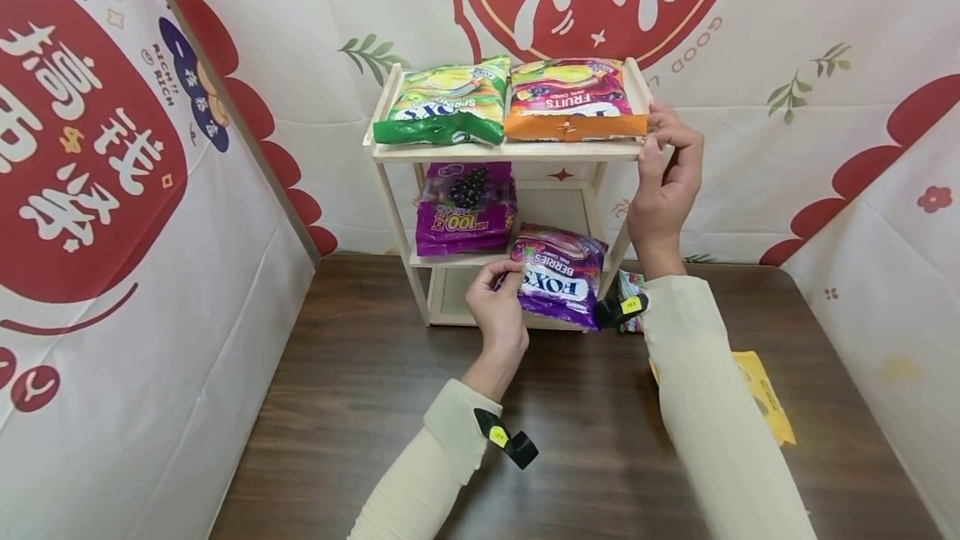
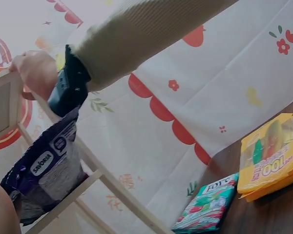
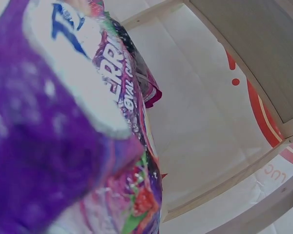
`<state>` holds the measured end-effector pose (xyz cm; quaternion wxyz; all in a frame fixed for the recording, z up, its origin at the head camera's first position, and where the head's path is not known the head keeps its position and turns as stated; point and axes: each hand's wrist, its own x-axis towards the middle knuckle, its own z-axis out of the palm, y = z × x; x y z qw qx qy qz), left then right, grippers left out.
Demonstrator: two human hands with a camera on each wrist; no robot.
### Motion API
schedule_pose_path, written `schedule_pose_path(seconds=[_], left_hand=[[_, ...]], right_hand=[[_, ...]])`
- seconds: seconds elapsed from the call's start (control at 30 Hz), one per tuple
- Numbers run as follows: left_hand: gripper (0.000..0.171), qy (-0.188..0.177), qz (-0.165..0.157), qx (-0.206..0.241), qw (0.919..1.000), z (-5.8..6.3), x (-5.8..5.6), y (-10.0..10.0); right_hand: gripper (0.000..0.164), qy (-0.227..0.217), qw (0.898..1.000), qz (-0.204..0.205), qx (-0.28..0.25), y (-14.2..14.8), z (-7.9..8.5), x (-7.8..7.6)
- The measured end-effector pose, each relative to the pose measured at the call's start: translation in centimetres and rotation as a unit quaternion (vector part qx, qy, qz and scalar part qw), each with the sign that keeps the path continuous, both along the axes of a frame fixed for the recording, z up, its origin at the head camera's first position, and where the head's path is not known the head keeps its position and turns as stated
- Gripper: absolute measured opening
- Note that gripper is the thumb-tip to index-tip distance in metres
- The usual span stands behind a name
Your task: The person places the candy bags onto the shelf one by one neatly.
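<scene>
My left hand pinches the left edge of a purple Fox's Berries candy bag. The bag sits tilted at the right side of the middle shelf, its near end sticking out past the front edge. In the right wrist view the same bag fills the left side, very close. With my right hand I grip the top right corner of the small wooden rack; the left wrist view also shows that hand up at the frame.
On the top shelf lie a green candy bag and an orange-edged Fruits bag. A magenta bag occupies the middle shelf's left half. Right of the rack, a teal bag and a yellow bag rest on the brown table.
</scene>
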<state>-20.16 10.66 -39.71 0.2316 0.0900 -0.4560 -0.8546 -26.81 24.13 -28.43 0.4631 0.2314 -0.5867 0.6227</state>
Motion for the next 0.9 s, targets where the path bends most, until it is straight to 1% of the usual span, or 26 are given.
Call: schedule_pose_path(seconds=[0.1,0.2,0.3,0.37,0.43,0.53,0.63,0.7,0.77,0.8,0.83,0.9], left_hand=[[0.006,0.006,0.016,0.003,0.9998,-0.2,0.2,0.5],[0.006,0.014,0.035,0.002,0.9993,-0.4,0.2,0.9],[0.007,0.015,0.054,0.008,0.9984,-0.6,-0.1,1.3],[0.007,0.016,0.057,0.010,0.9982,-0.9,-0.4,1.5],[0.006,0.014,0.051,0.007,0.9986,-1.1,-0.8,1.6],[0.005,0.014,0.035,-0.040,0.9985,-1.5,-1.2,1.5],[0.006,0.024,0.012,-0.102,0.9944,-2.3,-1.3,1.1],[0.007,0.036,-0.002,-0.152,0.9877,-2.9,-1.2,0.8],[0.012,0.047,-0.006,-0.210,0.9766,-3.3,-1.0,0.4],[0.016,0.051,-0.006,-0.244,0.9685,-3.4,-0.9,0.3],[0.021,0.053,-0.001,-0.282,0.9579,-3.4,-0.7,0.2],[0.030,0.057,0.017,-0.354,0.9332,-3.6,-0.4,-0.1]], right_hand=[[0.016,0.000,1.000,-0.005,0.004,0.0,0.1,0.0],[0.016,0.004,1.000,-0.009,0.009,0.1,0.1,0.0],[0.016,0.007,1.000,-0.008,0.010,0.1,0.0,-0.1],[0.015,0.008,1.000,-0.005,0.006,0.1,0.0,-0.2],[0.015,0.011,1.000,-0.006,0.004,0.1,0.0,-0.3],[0.014,0.014,1.000,-0.003,-0.001,0.1,0.0,-0.4],[0.015,0.013,1.000,-0.004,0.002,0.0,-0.1,-0.4],[0.015,0.011,1.000,-0.005,0.005,0.0,-0.1,-0.4],[0.015,0.008,1.000,-0.005,0.007,0.0,-0.1,-0.3],[0.016,0.008,1.000,-0.005,0.008,0.0,-0.2,-0.3],[0.016,0.007,1.000,-0.004,0.008,0.0,-0.2,-0.3],[0.016,0.006,1.000,-0.002,0.008,0.0,-0.2,-0.3]])
